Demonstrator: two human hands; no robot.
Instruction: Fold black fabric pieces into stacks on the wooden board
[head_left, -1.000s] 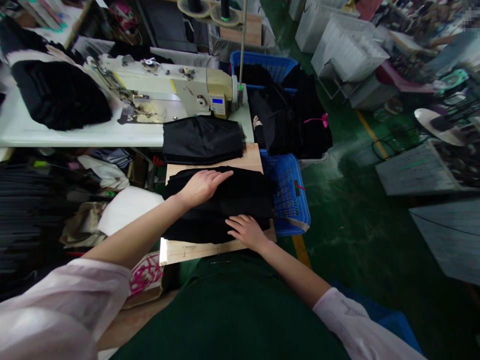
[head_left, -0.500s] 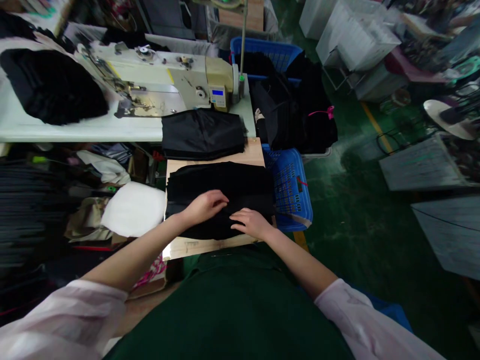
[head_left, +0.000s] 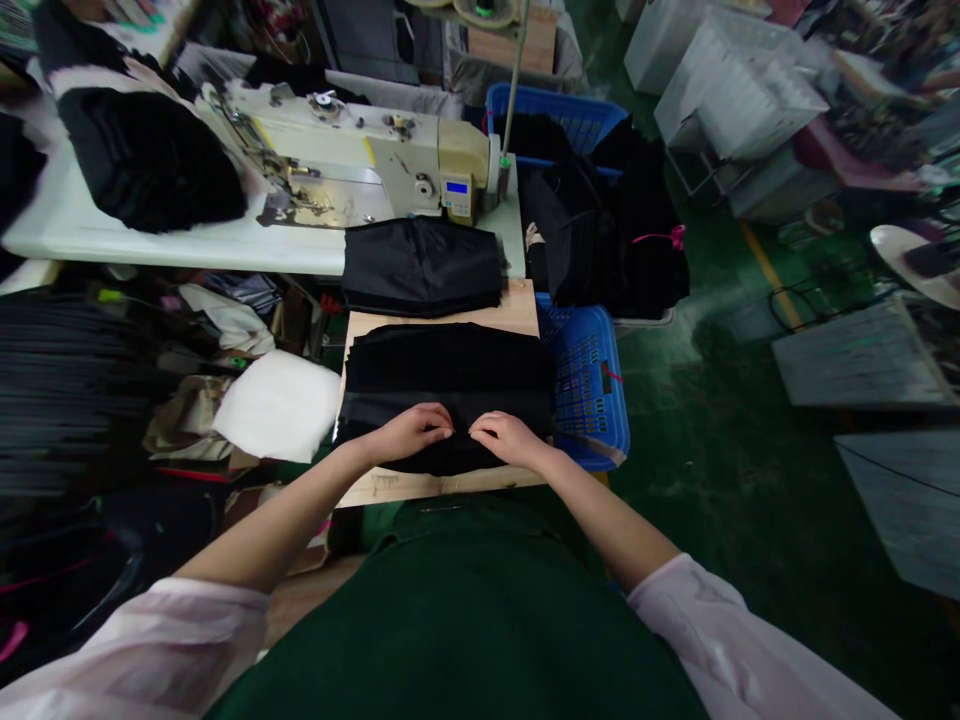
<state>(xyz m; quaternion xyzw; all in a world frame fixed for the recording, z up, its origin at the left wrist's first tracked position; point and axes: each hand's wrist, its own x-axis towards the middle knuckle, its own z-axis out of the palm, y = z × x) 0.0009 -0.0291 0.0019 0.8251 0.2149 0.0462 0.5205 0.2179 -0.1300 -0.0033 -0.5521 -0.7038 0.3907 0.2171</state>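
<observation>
My left hand [head_left: 409,432] and right hand [head_left: 511,440] rest unclenched on the black fabric stack [head_left: 446,375], fingertips nearly meeting, on the wooden board [head_left: 442,485]. A folded black stack [head_left: 420,268] lies finished beyond; a black cloth pile [head_left: 607,230] remains.

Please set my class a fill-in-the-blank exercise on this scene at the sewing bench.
1. The left hand and right hand rest on a stack of ____ fabric.
2. The stack lies on a ____ board.
3. A blue plastic crate stands to the ____ of the board.
4. Beyond the board, a ____ machine stands on a white table.

Answers: black; wooden; right; sewing
</observation>
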